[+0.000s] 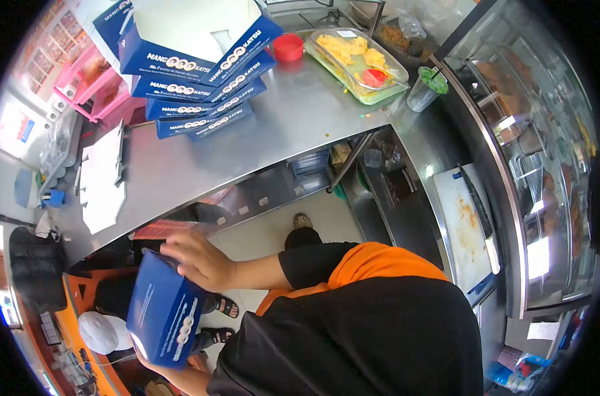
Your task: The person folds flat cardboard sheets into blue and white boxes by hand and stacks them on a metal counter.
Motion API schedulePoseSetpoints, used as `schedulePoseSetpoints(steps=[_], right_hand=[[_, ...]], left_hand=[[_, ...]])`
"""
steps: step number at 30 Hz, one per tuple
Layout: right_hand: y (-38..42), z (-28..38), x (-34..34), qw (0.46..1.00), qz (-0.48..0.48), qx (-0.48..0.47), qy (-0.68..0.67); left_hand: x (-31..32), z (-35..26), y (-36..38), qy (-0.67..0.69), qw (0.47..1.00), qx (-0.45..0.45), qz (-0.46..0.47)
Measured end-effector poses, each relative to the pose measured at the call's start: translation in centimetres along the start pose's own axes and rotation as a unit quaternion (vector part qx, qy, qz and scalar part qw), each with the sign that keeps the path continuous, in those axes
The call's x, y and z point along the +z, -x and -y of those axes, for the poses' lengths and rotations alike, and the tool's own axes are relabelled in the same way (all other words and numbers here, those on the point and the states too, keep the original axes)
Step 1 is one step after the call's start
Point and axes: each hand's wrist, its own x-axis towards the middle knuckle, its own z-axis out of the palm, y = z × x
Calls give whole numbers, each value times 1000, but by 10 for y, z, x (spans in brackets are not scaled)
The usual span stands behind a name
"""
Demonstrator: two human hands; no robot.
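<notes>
A blue cardboard food box (161, 313) with white lettering is tilted in front of me at the lower left. My left hand (145, 353) grips its lower side, the fingers mostly hidden behind the card. At the upper edge of the box, my right hand (198, 261) has its fingers stretched out, slightly blurred, against or just over the rim. Beyond my hands, a stack of similar blue boxes (201, 89) stands nested on the steel counter (293, 125). The top one is open, showing a pale inside.
A person in a white cap (99, 332) is close beyond the box. The counter holds white card sheets (104, 178), a pink basket (92, 82), a red bowl (288, 47) and a tray of yellow food (356, 92). Rightward are a knife (477, 201), a cutting board (455, 218) and a glass display case (537, 165).
</notes>
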Motion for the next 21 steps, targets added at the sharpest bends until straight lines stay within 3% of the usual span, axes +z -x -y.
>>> schedulePoseSetpoints(steps=[3,4,7,8,10,11,12,13,15,16,19,21], right_hand=[[14,0,2,991,98,26,-92],[13,-2,3,977,122,80,-154],[2,-13,-9,916,311,201,-155],[-5,-15,-13,880,416,203,-105],[-7,8,-22,900,429,69,37],[-6,20,-26,897,429,0,107],[0,28,-26,894,442,0,74],[9,27,-18,916,397,-21,43],[29,14,-2,951,302,-65,-18],[29,15,-4,964,251,-76,-35],[22,18,-12,971,180,-151,47],[19,18,-17,974,181,-124,55]], left_hand=[[19,-2,5,41,999,-35,-3],[19,-2,6,41,999,-35,-1],[23,-1,6,51,998,-39,1],[25,3,5,53,998,-41,-7],[30,12,3,60,996,-55,-39],[35,19,1,-7,1000,10,8],[43,26,1,-28,999,36,28],[56,33,4,-50,996,62,48],[83,39,15,42,997,-64,7],[81,44,11,52,996,-68,30],[89,59,11,54,996,-64,30],[95,67,11,67,995,-71,30]])
